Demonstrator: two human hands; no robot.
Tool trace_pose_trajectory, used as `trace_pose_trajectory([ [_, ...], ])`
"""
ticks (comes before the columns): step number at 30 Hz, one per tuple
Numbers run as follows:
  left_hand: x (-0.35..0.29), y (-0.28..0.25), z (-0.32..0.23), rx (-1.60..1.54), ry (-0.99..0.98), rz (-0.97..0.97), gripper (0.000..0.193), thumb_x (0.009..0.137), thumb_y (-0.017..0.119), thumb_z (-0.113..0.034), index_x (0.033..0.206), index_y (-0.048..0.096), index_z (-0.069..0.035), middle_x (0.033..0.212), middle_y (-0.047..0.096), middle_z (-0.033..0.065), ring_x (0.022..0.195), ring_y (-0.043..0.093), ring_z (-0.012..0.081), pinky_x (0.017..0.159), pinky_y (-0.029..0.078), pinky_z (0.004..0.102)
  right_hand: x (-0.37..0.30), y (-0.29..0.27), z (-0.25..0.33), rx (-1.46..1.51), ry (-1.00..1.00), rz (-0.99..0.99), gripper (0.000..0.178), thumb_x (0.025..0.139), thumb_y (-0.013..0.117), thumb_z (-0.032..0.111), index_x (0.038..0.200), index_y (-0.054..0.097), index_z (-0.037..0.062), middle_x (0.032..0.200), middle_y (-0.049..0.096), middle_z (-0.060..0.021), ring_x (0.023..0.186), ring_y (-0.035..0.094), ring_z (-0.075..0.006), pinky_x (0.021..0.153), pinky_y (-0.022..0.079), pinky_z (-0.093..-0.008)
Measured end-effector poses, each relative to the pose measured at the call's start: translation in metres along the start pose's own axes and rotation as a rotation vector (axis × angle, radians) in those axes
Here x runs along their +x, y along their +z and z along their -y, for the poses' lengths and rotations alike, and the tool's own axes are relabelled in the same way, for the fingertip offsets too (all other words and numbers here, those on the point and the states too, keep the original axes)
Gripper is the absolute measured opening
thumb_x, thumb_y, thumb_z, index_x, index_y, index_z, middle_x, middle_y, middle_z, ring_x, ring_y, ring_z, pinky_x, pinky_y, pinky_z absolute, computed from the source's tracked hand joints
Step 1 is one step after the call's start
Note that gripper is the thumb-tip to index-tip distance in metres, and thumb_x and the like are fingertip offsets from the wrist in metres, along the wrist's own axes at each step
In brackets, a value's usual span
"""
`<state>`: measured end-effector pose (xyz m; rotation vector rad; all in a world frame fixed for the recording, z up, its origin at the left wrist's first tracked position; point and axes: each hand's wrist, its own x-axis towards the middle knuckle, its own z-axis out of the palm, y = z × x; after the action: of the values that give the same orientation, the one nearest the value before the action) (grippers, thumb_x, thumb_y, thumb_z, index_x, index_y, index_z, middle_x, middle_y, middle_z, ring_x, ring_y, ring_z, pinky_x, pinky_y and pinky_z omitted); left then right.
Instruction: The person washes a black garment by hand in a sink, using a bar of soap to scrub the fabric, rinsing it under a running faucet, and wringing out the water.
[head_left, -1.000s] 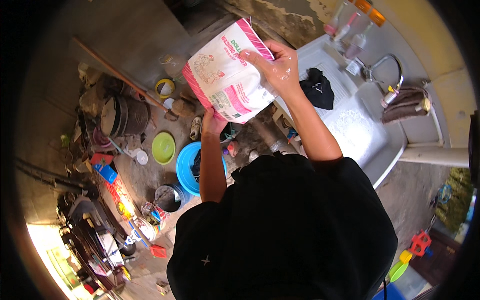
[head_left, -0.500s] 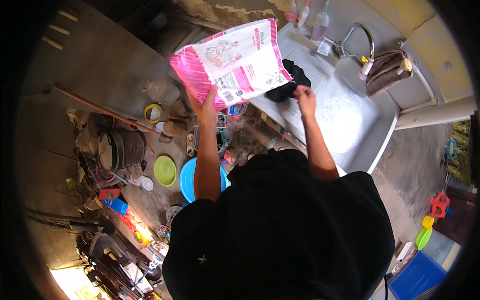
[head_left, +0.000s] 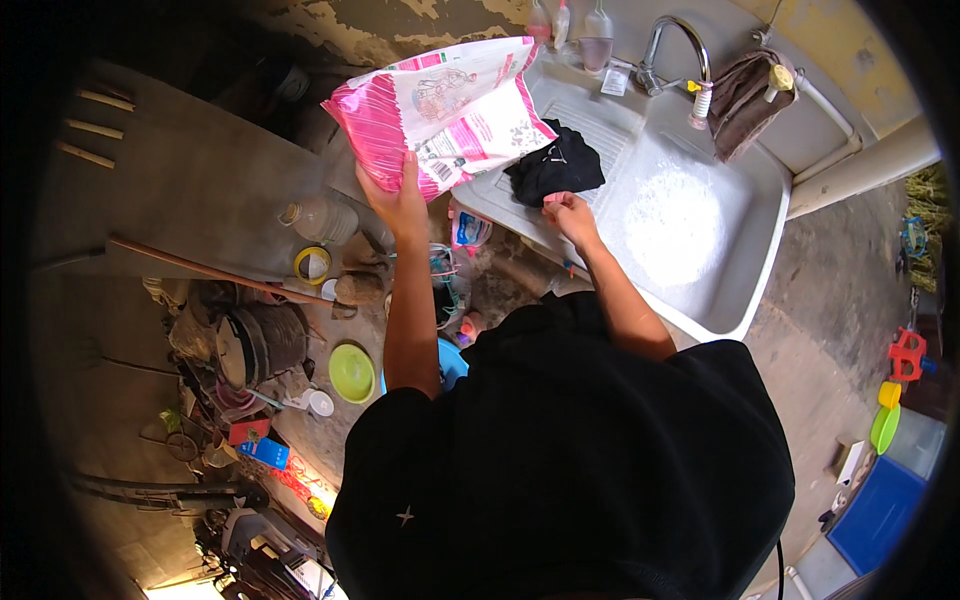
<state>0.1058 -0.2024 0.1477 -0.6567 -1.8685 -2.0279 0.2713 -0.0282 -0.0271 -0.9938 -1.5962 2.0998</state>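
My left hand [head_left: 402, 205] grips the lower edge of a pink and white washing powder bag [head_left: 440, 115], held tilted above the sink's left end. The bag's white end sags to the right, over part of a crumpled black cloth [head_left: 562, 165] on the ribbed drainboard [head_left: 610, 110]. My right hand [head_left: 570, 217] is at the near edge of that cloth, fingers pinched together; whether anything is between them is too small to make out. To its right, the grey sink basin [head_left: 745, 245] has a bright white, speckled patch on its bottom.
A curved metal faucet [head_left: 705, 60] rises behind the basin, with a brown towel [head_left: 740, 105] hanging beside it. Bottles [head_left: 596, 45] stand at the sink's back edge. On the floor to my left are a green basin [head_left: 352, 373], a blue tub [head_left: 452, 362] and a large jug [head_left: 322, 218].
My right hand has come left and nearer to me, beside the cloth. The bag's white end has creased and sagged, and more of the black cloth shows. The whole view has shifted a little.
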Motion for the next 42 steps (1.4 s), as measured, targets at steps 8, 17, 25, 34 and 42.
trace_pose_trajectory([
  [8, 0.01, 0.004, 0.002, -0.011, 0.039, -0.016, 0.064, 0.086, 0.075, -0.003, 0.14, 0.042, 0.004, 0.13, 0.056, 0.0141, 0.114, 0.056, 0.0206, 0.099, 0.045, 0.0333, -0.008, 0.011, -0.002, -0.063, 0.06, 0.012, 0.018, 0.086, 0.063, 0.014, 0.097, 0.068, 0.0008, 0.085, 0.07, -0.0057, 0.071, 0.062, -0.013, 0.068, 0.05, -0.0275],
  [17, 0.013, 0.016, -0.014, -0.136, 0.019, 0.001, 0.059, 0.087, 0.074, -0.006, 0.137, 0.045, 0.006, 0.127, 0.058, 0.0158, 0.112, 0.058, 0.0219, 0.097, 0.046, 0.0345, -0.006, 0.008, -0.01, -0.035, 0.06, 0.03, 0.019, 0.086, 0.064, 0.014, 0.1, 0.067, 0.0013, 0.084, 0.07, -0.0048, 0.071, 0.062, -0.0129, 0.069, 0.05, -0.0276],
  [25, 0.015, 0.02, -0.022, -0.067, 0.062, 0.008, 0.055, 0.087, 0.073, -0.005, 0.135, 0.048, 0.007, 0.125, 0.06, 0.0157, 0.109, 0.059, 0.0214, 0.096, 0.046, 0.0341, -0.003, 0.005, -0.023, -0.041, 0.078, 0.01, 0.018, 0.087, 0.064, 0.015, 0.099, 0.068, 0.0022, 0.084, 0.07, -0.0034, 0.07, 0.061, -0.0116, 0.068, 0.049, -0.0269],
  [34, 0.016, 0.036, -0.042, 0.03, 0.086, 0.019, 0.05, 0.087, 0.073, -0.004, 0.131, 0.052, 0.006, 0.119, 0.064, 0.0148, 0.103, 0.062, 0.0196, 0.092, 0.048, 0.0324, 0.0, 0.005, -0.022, -0.034, 0.09, 0.043, 0.016, 0.087, 0.065, 0.016, 0.096, 0.068, 0.0026, 0.082, 0.069, -0.0028, 0.068, 0.06, -0.0111, 0.065, 0.049, -0.0272],
  [42, 0.031, 0.049, -0.038, 0.033, 0.135, -0.006, 0.041, 0.086, 0.074, -0.005, 0.122, 0.059, 0.008, 0.115, 0.066, 0.0122, 0.1, 0.062, 0.0178, 0.091, 0.048, 0.0318, -0.006, 0.005, -0.023, -0.07, 0.102, 0.046, 0.015, 0.088, 0.064, 0.013, 0.1, 0.066, 0.0034, 0.085, 0.068, -0.0046, 0.069, 0.059, -0.0115, 0.063, 0.048, -0.0252],
])
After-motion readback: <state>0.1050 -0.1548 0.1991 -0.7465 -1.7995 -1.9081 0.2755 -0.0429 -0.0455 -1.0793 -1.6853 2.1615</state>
